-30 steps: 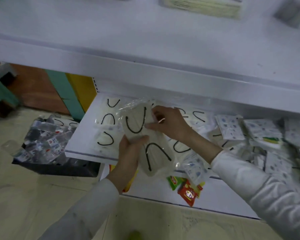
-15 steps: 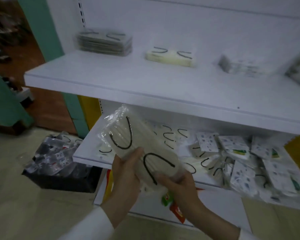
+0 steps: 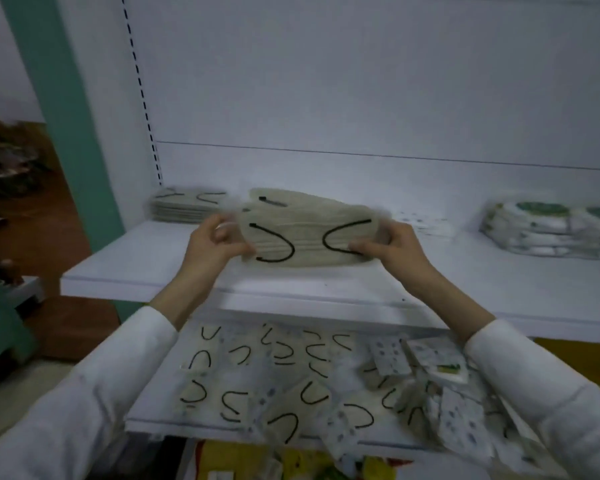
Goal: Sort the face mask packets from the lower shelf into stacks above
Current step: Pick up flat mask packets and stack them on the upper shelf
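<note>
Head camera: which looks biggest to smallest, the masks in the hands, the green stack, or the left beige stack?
Tied first: held mask bundle and green stack look alike; the bundle is nearer, the stack runs off the edge, so unranked.
Last: beige stack, clearly smallest.

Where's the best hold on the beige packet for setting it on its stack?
By its two short ends, one hand from each side, as the left hand and right hand pinch it now. The beige packet is long, flat and level, so end grips should leave its underside free to land on the stack behind.
</note>
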Tool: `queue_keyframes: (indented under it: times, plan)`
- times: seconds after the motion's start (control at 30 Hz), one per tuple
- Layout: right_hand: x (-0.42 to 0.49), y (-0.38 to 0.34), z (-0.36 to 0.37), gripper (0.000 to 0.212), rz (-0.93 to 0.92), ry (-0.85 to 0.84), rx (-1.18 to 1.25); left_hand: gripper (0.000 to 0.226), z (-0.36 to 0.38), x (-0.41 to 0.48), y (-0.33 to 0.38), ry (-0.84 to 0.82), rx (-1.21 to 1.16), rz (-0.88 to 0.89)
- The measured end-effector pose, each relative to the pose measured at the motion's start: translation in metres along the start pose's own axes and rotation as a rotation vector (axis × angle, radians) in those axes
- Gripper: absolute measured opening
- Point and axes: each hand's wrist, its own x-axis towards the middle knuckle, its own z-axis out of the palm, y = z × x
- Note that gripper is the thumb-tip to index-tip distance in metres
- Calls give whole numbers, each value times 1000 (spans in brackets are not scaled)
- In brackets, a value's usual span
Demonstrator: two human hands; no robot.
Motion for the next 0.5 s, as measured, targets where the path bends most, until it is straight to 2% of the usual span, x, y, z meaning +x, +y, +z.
queue_keyframes:
  times: [0.13,0.3,0.4,0.5]
  plan:
    - [28,33,4,29,79,-50,-43,34,15,31,-16,-69,182,-60]
    - [24,67,19,52,231,-38,54,50,23,26,-52,-88,218,-174]
    - [23,72,21,42,255,69,159,23,28,25,-55,-77,209,-161]
    - [16,77,24,44,276,97,165,25,33,25,-65,-26,222,-139]
